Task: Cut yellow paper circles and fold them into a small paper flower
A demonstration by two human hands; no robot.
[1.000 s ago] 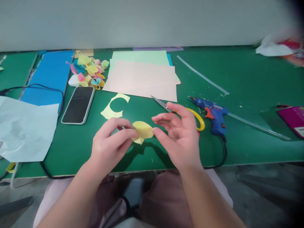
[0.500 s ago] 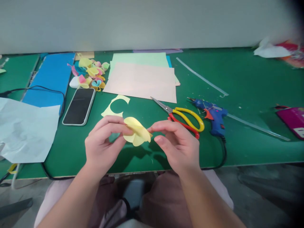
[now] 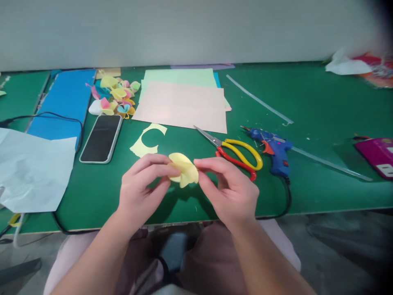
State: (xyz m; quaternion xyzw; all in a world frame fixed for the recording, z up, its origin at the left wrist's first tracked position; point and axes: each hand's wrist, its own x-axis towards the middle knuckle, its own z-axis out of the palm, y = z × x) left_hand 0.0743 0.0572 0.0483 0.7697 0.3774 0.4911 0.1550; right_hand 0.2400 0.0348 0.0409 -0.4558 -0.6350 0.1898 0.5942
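Between my two hands, above the front of the green table, is a yellow paper flower (image 3: 186, 169) with curved, folded edges. My left hand (image 3: 144, 182) pinches its left side between thumb and fingers. On its right edge my right hand (image 3: 229, 184) closes thumb and forefinger. Just beyond my left hand lies a yellow paper scrap (image 3: 142, 146) with a round cut-out. Scissors (image 3: 225, 146) with one yellow and one red handle rest behind my right hand, blades apart from the flower.
A blue glue gun (image 3: 273, 149) with a clear glue stick lies on the right, its cord running off the front edge. Pink paper (image 3: 181, 106) covers green sheets at the back. A phone (image 3: 101, 139) sits left, near several folded paper pieces (image 3: 118, 94).
My left hand and the yellow paper flower have shifted slightly right. The right thumb has come up against the forefinger at the flower's right edge.
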